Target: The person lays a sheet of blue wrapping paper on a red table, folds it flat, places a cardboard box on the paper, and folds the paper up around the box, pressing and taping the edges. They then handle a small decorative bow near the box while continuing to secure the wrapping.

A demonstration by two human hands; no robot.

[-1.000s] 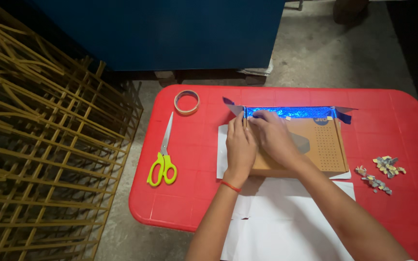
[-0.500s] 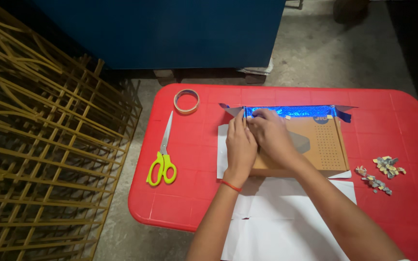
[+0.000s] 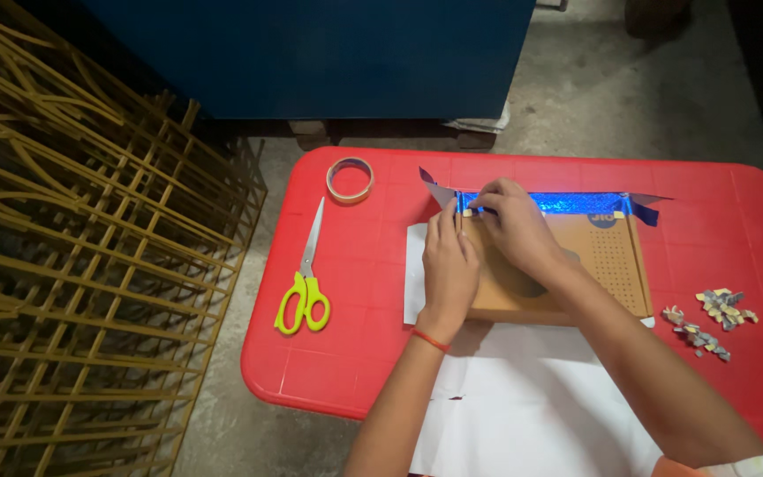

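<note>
Upper centre, left hand (image 3: 449, 265): laid flat on cardboard box (image 3: 607, 256), unmoved.
Right hand (image 3: 516, 225): grip pinched on blue foil strip (image 3: 576, 202), unchanged; pressing continues.
Scissors (image 3: 305, 283): untouched on table (image 3: 355, 353).

A single head-worn camera is looking steeply down from above the person's shoulders, facing forward across the glossy red plastic table (image 3: 328, 371), which is filling the centre and right of the frame at roughly arm's reach. Both forearms are entering from the bottom edge, while the mustard-yellow metal lattice rack (image 3: 90, 265) is occupying the left side and the dark blue flat panel (image 3: 311, 53) is spanning the upper edge.
</note>
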